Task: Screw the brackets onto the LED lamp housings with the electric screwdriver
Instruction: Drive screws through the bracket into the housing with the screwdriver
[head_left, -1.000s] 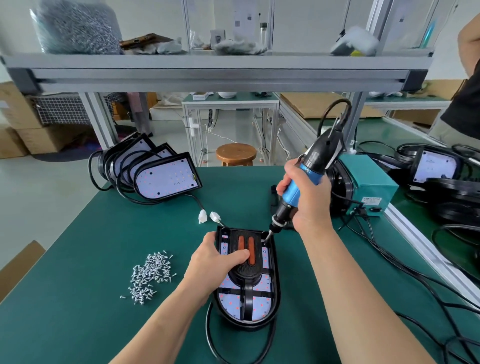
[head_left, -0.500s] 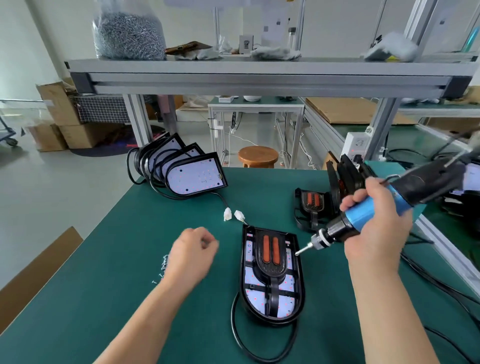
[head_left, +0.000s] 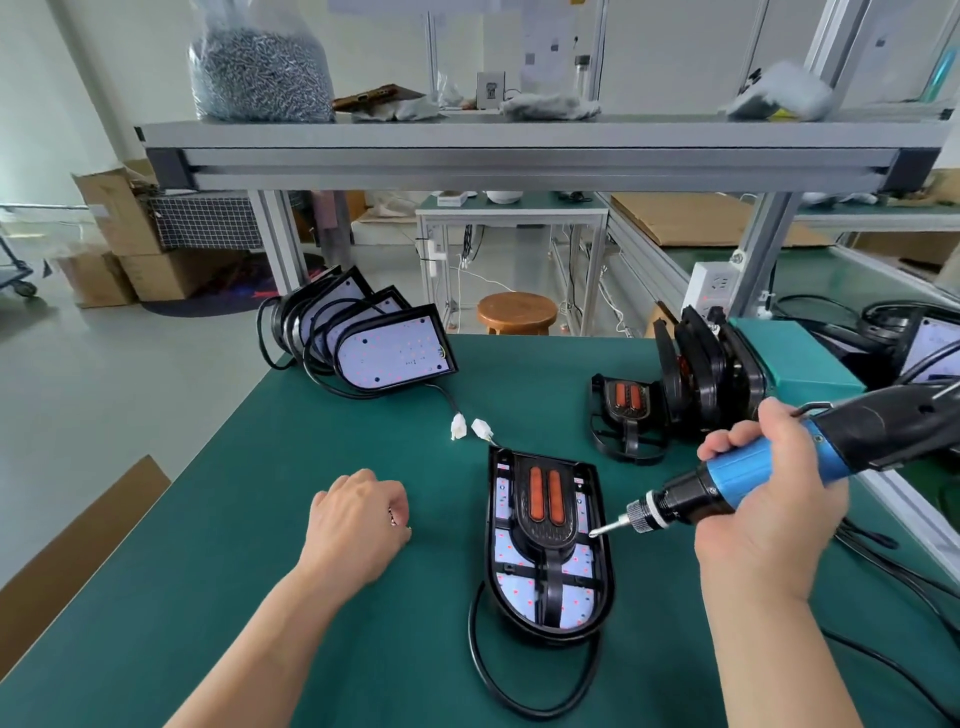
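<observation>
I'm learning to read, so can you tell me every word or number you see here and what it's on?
No text here can be read.
Papers at the back: print too small and blurred.
Small white card on the shelf: dark marks, unreadable.
White power strip: markings blurred.
Electric screwdriver: no lettering shows.

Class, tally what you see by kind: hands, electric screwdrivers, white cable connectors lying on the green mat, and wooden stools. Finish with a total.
Hands: 2, left hand and right hand
Electric screwdriver: 1
White connectors: 2
Wooden stool: 1
Total: 6
</observation>
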